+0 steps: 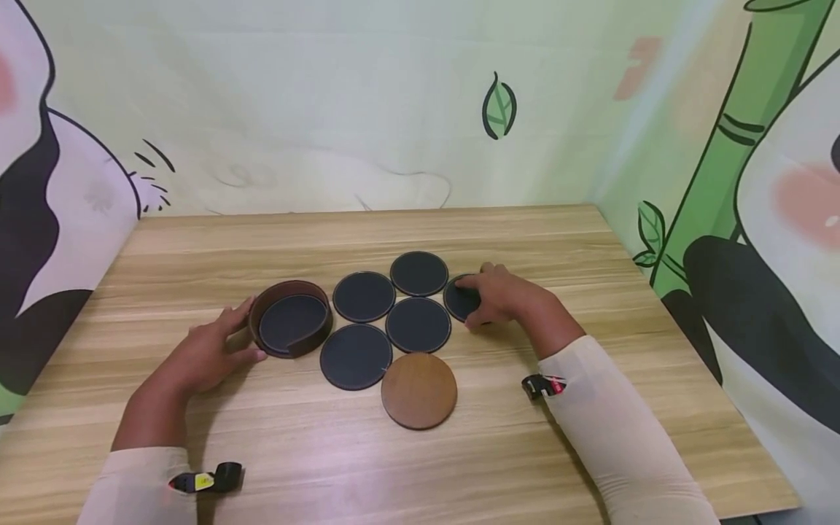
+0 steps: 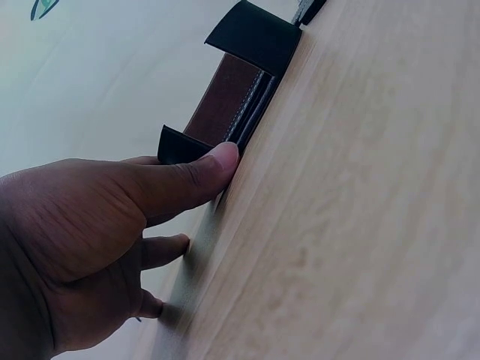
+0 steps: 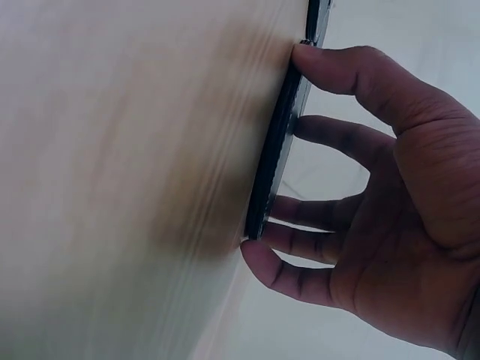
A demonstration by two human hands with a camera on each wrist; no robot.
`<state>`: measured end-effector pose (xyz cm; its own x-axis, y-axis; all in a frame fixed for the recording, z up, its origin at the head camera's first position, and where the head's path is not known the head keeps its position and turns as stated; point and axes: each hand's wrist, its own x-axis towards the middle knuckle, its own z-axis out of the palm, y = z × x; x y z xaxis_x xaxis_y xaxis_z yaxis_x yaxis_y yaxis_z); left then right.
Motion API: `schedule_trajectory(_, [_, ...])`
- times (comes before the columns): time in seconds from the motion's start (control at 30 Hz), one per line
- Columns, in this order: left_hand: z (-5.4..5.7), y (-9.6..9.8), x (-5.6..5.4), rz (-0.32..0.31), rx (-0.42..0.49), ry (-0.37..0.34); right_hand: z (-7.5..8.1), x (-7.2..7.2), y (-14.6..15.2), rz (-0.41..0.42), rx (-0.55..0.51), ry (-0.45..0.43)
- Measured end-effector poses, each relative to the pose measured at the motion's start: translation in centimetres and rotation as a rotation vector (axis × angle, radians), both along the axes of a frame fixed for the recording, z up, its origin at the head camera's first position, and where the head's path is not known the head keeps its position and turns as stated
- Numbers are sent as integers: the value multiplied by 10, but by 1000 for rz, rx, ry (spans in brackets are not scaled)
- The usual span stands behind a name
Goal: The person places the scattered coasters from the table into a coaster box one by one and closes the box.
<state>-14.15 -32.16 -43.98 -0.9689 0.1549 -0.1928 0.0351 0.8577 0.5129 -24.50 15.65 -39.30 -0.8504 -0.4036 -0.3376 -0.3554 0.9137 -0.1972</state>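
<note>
A round, dark leather-look coaster holder (image 1: pixel 318 338) with a gap in its wall stands on the left, a black coaster (image 1: pixel 292 322) lying inside. My left hand (image 1: pixel 206 356) grips the holder's left side, the thumb (image 2: pixel 219 160) near the gap and fingers behind it. To the right, my right hand (image 1: pixel 507 293) holds the rightmost black coaster (image 1: pixel 454 300) by its edge. In the right wrist view the thumb (image 3: pixel 322 66) is at one end of that coaster and the little finger at the other, with the remaining fingers against its face.
Several black coasters (image 1: pixel 364 297) lie flat between the hands, close to one another. A brown coaster (image 1: pixel 419 391) lies nearest the front of the group. All sit on a wood-grain table (image 1: pixel 295 437); a wall covering with panda drawings (image 1: pixel 328 95) hangs behind it.
</note>
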Motion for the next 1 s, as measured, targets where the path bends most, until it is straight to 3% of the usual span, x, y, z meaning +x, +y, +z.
schedule_trajectory(1.0, [-1, 0, 0, 9, 22, -6, 0, -1, -1, -9, 13, 28])
